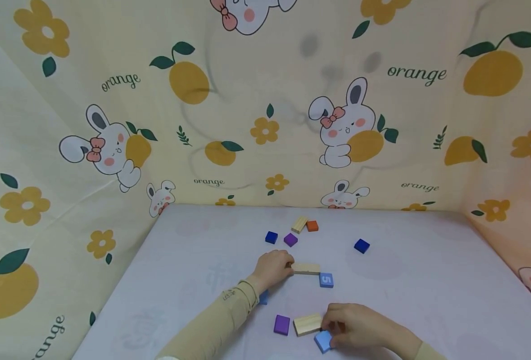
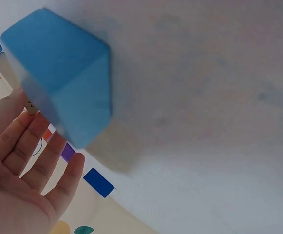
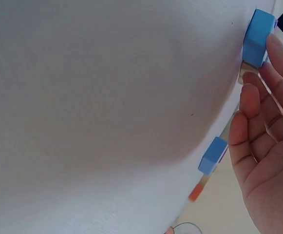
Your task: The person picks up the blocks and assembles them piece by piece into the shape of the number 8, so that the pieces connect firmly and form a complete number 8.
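Note:
In the head view my left hand [image 1: 272, 269] holds the left end of a pale wooden block [image 1: 307, 269] between thumb and fingertips. A light blue block marked 5 [image 1: 326, 280] touches that block's right end. Close by the left wrist is another blue block [image 1: 263, 298], partly hidden by the sleeve; it looms large in the left wrist view [image 2: 58, 73]. My right hand [image 1: 360, 325] pinches a light blue block [image 1: 323, 342] with thumb and index finger. Beside it lies a second wooden block [image 1: 307, 324], near the index fingertip.
A purple block [image 1: 282, 325] lies left of the nearer wooden block. Farther back are a dark blue block [image 1: 272, 237], a purple block [image 1: 291, 240], a wooden block [image 1: 299, 224] and an orange block [image 1: 312, 226]. Another dark blue block [image 1: 362, 246] stands apart on the white table [image 1: 418, 270].

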A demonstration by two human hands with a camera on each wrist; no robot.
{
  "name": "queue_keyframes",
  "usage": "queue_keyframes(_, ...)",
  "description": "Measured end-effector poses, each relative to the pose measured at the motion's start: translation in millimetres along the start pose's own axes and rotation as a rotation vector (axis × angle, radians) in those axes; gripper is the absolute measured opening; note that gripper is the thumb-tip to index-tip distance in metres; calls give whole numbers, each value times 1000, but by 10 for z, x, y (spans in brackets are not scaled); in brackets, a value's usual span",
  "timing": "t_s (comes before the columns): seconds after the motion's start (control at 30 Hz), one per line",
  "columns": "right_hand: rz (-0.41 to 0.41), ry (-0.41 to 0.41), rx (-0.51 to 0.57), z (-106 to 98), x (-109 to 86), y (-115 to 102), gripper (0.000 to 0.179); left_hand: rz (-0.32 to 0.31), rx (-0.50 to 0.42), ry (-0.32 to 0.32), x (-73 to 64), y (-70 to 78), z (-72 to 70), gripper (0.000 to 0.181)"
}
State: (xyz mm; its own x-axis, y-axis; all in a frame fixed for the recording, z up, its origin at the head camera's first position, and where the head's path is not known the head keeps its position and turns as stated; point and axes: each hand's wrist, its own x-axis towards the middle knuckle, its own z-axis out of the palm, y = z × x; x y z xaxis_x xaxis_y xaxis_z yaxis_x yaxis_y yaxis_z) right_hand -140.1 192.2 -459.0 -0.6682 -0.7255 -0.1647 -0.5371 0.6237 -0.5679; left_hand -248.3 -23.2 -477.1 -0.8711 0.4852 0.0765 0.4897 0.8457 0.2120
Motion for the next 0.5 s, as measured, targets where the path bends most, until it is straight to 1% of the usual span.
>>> queue_keyframes(0.1,8,9,-5,6,-11,15,21,8,6,10,-4,-4,3,21)
queue_keyframes(0.3,61,-6,53,22,-36,60,20,25,14,29,-20,-3,-13,22)
queue_keyframes(0.37,68,-2,63,23,-50,69,20,24,14,27,-26,0,-21,23)
queue_keyframes(0.5,84,18,50,3,-80,94,21,23,6,24,-36,-1,-28,22)
